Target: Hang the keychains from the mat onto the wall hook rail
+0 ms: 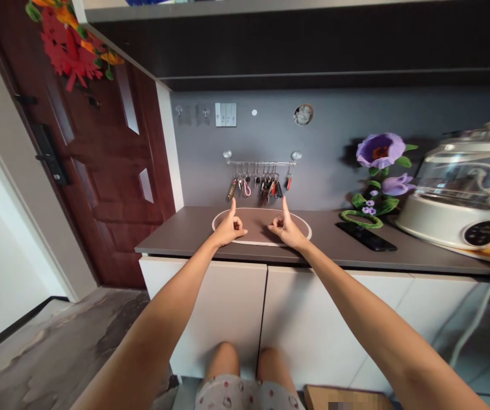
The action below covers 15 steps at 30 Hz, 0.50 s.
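Observation:
Both my hands are held above an oval brown mat (pixel 257 219) with a pale rim on the countertop. My left hand (pixel 228 228) is over the mat's left part, one finger pointing up and the others curled into a closed ring with nothing in it. Mirroring it over the right part, my right hand (pixel 288 228) also has one finger raised and the rest curled, empty. Behind them several keys and key rings (pixel 266 185) hang from hooks on a metal rail (pixel 262 163). Whether either hand touches the mat, I cannot tell.
Right of the mat, a black phone (pixel 367 236) lies by purple crafted flowers (pixel 380 151) with a green ring base. Farther right stands a clear-topped white appliance (pixel 454 219). A dark shelf (pixel 313 51) overhangs the counter (pixel 176 233). A red-brown door (pixel 112 171) is at left.

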### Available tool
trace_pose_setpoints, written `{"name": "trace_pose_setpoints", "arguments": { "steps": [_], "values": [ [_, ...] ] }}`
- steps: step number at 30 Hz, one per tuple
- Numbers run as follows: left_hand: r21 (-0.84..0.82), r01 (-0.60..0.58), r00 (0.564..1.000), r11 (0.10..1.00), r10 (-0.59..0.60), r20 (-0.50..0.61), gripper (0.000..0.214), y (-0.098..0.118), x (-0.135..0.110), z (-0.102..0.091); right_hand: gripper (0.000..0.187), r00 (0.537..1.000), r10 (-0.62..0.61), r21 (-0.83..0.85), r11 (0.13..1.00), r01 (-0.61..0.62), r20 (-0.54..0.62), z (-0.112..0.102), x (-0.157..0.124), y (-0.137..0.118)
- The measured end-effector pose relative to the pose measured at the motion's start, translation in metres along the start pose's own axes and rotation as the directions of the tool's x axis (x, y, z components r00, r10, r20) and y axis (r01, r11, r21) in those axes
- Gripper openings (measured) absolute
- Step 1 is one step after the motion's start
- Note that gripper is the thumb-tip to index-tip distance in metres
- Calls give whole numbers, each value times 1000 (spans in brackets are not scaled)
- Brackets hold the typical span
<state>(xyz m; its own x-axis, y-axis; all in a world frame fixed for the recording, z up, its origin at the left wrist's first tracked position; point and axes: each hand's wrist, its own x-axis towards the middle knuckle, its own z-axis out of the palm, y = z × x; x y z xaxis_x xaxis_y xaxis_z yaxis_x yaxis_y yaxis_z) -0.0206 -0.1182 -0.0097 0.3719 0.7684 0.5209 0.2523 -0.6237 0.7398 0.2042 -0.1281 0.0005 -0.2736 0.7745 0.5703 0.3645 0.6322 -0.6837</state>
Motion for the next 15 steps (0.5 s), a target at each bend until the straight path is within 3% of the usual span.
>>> {"name": "trace_pose_setpoints", "arguments": {
  "steps": [5,9,15],
  "values": [
    [-89,131,986,987,-139,-88,106,-6,6,1,82,997,80,14,997,-80,-15,0,1,2],
    [-112,258,932,960,-278,-232,103,-16,25,-11,71,974,191,-42,979,-197,-125,-5,12,13],
    [-7,289,894,957,-272,-356,96,-25,79,-42,80,911,275,-36,953,-300,-309,-41,61,38]
  ]
}}
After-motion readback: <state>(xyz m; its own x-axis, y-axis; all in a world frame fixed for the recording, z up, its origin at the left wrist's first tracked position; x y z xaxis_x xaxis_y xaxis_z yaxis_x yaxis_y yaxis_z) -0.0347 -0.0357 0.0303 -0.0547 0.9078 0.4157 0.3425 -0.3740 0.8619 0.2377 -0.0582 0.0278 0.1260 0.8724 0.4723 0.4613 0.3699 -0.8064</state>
